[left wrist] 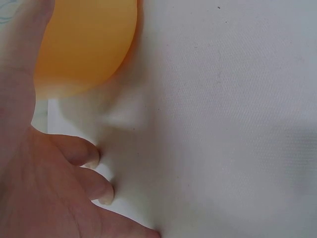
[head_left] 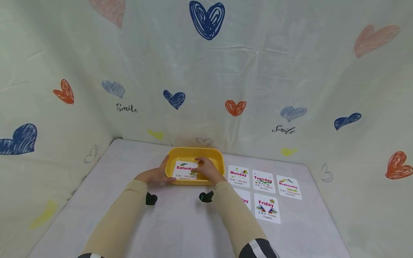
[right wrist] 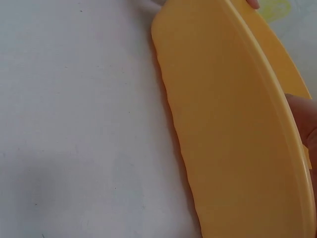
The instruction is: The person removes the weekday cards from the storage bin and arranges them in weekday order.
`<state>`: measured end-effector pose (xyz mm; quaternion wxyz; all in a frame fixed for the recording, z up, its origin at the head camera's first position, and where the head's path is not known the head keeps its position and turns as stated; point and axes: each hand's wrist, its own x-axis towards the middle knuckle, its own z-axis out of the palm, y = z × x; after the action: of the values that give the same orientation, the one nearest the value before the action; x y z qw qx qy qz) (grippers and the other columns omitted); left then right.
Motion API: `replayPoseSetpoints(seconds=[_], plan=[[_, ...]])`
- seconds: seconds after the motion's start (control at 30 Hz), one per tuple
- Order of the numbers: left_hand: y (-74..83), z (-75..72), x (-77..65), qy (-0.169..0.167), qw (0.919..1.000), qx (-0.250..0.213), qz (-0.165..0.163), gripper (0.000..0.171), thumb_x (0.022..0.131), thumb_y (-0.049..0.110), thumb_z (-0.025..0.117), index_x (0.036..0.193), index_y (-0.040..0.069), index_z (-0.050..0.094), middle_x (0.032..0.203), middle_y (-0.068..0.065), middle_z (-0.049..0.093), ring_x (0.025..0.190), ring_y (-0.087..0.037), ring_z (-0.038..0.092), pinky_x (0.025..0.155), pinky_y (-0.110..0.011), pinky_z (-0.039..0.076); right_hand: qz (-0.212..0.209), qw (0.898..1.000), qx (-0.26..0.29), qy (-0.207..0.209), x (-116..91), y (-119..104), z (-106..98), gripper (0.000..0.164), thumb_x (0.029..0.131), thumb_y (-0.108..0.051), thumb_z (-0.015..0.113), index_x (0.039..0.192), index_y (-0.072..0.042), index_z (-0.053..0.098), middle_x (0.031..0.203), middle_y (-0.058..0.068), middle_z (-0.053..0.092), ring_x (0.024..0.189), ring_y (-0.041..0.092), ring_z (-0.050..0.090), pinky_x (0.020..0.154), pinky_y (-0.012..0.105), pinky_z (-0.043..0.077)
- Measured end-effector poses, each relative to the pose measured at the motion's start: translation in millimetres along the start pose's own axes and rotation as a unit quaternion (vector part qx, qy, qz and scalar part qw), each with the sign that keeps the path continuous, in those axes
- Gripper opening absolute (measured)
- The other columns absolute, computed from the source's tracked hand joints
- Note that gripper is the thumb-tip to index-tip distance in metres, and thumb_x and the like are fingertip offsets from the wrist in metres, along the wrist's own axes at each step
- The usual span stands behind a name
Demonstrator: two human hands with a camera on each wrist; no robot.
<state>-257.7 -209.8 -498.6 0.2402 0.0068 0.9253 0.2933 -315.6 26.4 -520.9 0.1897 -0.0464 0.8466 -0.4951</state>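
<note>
A yellow tray (head_left: 220, 163) stands at the back of the table. The white "Saturday" card (head_left: 183, 171), printed in red, lies in its left part. My left hand (head_left: 155, 175) spreads round the tray's front left corner, one finger along the left end and the thumb along the front; in the left wrist view other fingertips rest on the tabletop. My right hand (head_left: 208, 170) reaches over the front rim with the thumb over the card's right edge and a finger near its upper corner. I cannot tell whether it pinches the card. In the right wrist view, the tray wall (right wrist: 228, 119) hides most of that hand.
To the tray's right lie the "Monday" card (head_left: 238, 176), "Tuesday" card (head_left: 264, 181) and "Wednesday" card (head_left: 289, 187). Nearer are the "Friday" card (head_left: 267, 208) and a card (head_left: 244, 198) partly covered by the right sleeve. A heart-printed curtain (head_left: 206, 71) hangs behind the table.
</note>
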Motion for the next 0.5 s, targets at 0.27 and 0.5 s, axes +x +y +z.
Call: replayPoseSetpoints(seconds=[0.27,0.5], plan=[[0.5,0.6,3.1,0.001,0.9999,-0.003,-0.015,0.12,0.084,0.056,0.07,0.153,0.01,-0.017,0.15,-0.032,0.03,0.129,-0.052,0.038,0.106,-0.065,0.028,0.019,0.999,-0.016,-0.027,9.4,5.0,-2.3,0.056,0.081,-0.017,0.081,0.132,-0.022,0.059,0.14,0.009,0.049,0.12,0.029,0.044,0.11,0.049,0.031],[1.7,-1.2,0.9,-0.002,0.9998,0.005,-0.017,0.123,0.08,0.062,0.069,0.153,0.011,-0.017,0.149,-0.032,0.03,0.13,-0.052,0.037,0.107,-0.064,0.028,0.031,0.997,-0.059,-0.043,9.6,1.9,-3.4,0.062,0.081,-0.016,0.081,0.136,-0.025,0.056,0.146,0.01,0.038,0.125,0.033,0.037,0.111,0.055,0.024]])
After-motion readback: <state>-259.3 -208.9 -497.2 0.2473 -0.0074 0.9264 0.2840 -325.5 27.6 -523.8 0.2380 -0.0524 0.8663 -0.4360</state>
